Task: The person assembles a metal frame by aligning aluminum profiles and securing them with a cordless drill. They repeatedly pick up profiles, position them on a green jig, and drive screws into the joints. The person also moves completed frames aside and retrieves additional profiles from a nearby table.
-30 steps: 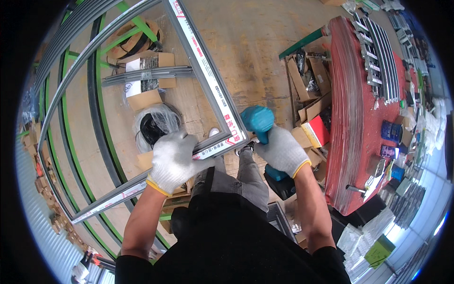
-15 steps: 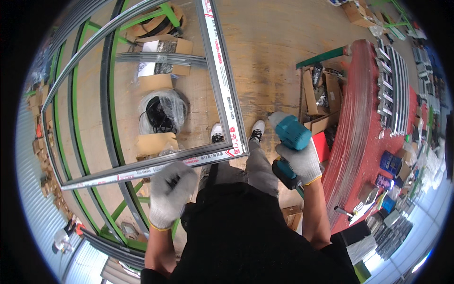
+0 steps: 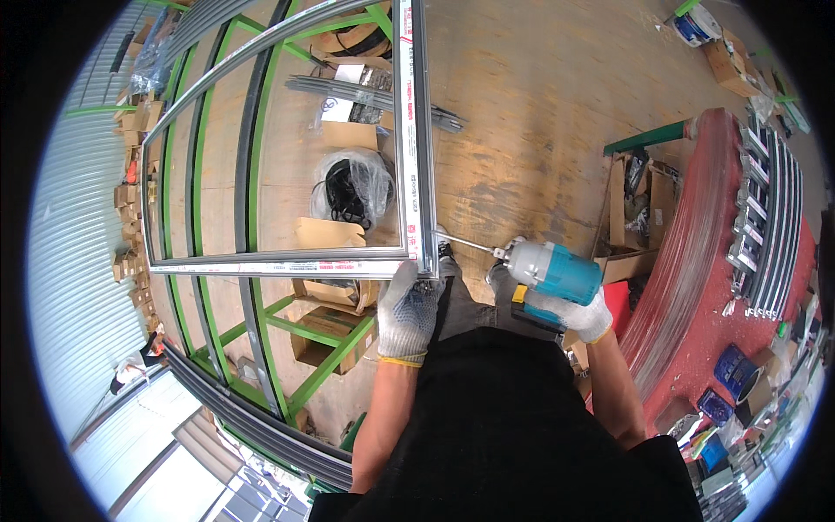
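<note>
A grey metal window frame [image 3: 419, 157], with strips of printed white film along its sides, lies across a green rack [image 3: 330, 369]. At its near right corner my gloved left hand [image 3: 406, 313] is closed around the near edge. My gloved right hand [image 3: 581, 313] grips the handle of a teal power drill [image 3: 561, 271]. The drill lies nearly level and points left. Its long thin bit [image 3: 470, 243] reaches the outer right side of the frame, close to the corner. Whether the tip touches the metal or enters it, I cannot tell.
To the right stands a red bench [image 3: 661, 339] wrapped in clear film, with several metal profiles [image 3: 765, 226] on it. An open cardboard box [image 3: 665, 209] sits beside it. Below the frame lies a plastic bag [image 3: 348, 191] with something black inside. My feet are under the frame's corner.
My right hand has turned the drill leftward, bringing its bit to the frame's side. My left hand has moved right along the near edge to the corner and closed on it. The view has shifted.
</note>
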Demonstrator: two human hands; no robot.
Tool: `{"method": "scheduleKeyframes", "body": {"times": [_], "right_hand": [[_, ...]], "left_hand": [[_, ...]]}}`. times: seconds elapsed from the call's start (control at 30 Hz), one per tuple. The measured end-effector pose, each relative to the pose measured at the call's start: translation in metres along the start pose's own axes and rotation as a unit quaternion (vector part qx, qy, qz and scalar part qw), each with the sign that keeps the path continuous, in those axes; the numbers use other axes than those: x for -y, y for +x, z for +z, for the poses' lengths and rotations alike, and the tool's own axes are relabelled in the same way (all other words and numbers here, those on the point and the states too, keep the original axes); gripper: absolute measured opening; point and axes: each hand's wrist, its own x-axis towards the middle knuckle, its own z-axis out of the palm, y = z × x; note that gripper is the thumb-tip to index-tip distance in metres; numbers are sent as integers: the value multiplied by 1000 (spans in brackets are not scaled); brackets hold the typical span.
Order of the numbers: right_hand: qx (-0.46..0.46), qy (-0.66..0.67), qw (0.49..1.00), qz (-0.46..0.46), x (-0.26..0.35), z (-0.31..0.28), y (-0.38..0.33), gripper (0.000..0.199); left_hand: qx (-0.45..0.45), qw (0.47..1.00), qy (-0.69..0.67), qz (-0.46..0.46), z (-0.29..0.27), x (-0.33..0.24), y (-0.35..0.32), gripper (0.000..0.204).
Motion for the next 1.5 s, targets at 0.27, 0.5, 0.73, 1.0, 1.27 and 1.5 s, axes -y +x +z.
{"method": "scheduleKeyframes", "body": {"times": [0.27, 0.5, 0.73, 1.0, 1.27, 1.5], "right_hand": [[59, -76, 994, -41, 1, 6, 16, 52], [71, 34, 997, -20, -3, 9, 24, 45], [153, 183, 965, 106, -4, 2, 56, 41], [101, -95, 981, -132, -13, 12, 88, 42], [130, 225, 960, 107, -45, 47, 77, 28], [155, 141, 977, 46, -47, 46, 84, 40]], "left_hand": [[-43, 999, 17, 16, 4, 0, 3, 14], [-58, 998, 1, -2, -4, -5, 2, 10], [-106, 993, 36, 30, -8, -17, -5, 16], [-85, 994, 70, 27, -32, -40, -12, 26], [-135, 987, 83, 30, -38, -44, -10, 21], [-136, 982, 120, 54, -37, -48, -17, 29]]}}
